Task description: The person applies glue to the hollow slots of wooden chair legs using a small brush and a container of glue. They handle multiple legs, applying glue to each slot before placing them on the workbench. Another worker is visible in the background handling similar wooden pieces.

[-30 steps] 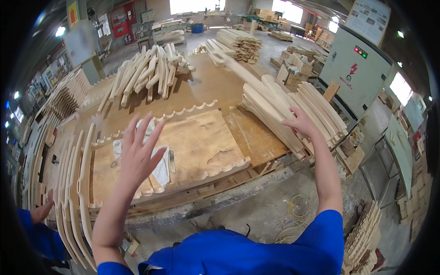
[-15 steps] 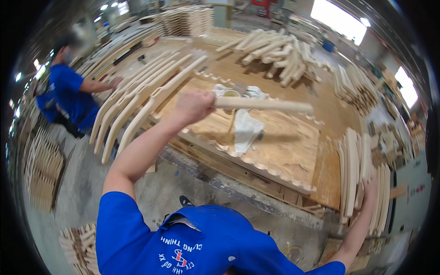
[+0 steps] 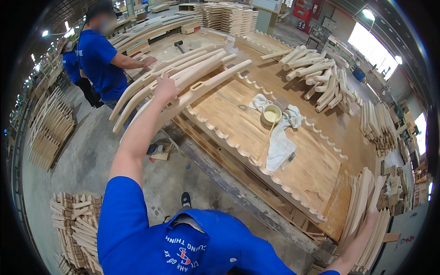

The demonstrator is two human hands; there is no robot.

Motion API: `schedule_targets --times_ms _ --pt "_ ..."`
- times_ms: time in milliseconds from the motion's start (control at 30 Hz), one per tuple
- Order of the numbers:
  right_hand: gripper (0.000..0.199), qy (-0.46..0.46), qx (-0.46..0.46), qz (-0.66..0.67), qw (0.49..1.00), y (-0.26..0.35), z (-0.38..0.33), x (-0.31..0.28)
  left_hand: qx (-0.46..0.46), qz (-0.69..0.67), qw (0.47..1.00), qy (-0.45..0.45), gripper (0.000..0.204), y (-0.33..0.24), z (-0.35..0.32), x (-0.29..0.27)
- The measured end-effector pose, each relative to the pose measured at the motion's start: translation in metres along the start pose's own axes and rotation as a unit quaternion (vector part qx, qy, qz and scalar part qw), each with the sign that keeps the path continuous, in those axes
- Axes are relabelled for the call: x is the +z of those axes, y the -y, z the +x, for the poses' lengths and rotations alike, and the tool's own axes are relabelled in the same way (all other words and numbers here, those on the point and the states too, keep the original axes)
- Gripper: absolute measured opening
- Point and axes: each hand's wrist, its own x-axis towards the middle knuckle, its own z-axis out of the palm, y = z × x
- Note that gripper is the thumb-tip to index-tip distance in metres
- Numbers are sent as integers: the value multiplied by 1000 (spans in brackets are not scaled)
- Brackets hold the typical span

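My left hand (image 3: pixel 166 88) is closed round a pale wooden bar among several long curved wooden chair parts (image 3: pixel 215 80) at the left of the bench. These lie side by side, their bent ends hanging past the bench edge. Far to the right, my right hand (image 3: pixel 372 217) grips the lower end of a pale wooden bar (image 3: pixel 376 192) by a bundle of upright bars; its fingers are partly hidden. Between my arms lies a board with scalloped strips (image 3: pixel 247 158). On it are a cup of pale paste (image 3: pixel 271 115) with a thin stick and a white rag (image 3: pixel 280 146).
A co-worker in blue (image 3: pixel 103 64) reaches toward the curved parts from the far left, with another person behind. A heap of wooden bars (image 3: pixel 316 73) covers the far right of the bench. A mallet (image 3: pixel 179 46) lies behind. Stacked wood (image 3: pixel 75 224) stands on the floor.
My left hand has carried its wooden bar from above the board leftward to the curved parts. My right hand stays at the right bundle. The view has turned, showing the cup and rag uncovered.
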Motion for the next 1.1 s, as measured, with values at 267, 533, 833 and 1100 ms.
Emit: schedule_targets --times_ms 267,533,833,1100 --pt "46 -26 -104 145 984 135 -46 -15 58 92 985 135 44 -25 52 39" --pt "31 -58 -419 52 904 427 -84 -26 227 -246 942 20 40 90 56 18" --pt "31 6 -592 98 800 678 -114 76 226 -327 914 79 47 152 -105 13" --pt "31 71 -574 110 808 746 -109 176 146 -313 902 259 68 163 -140 33"
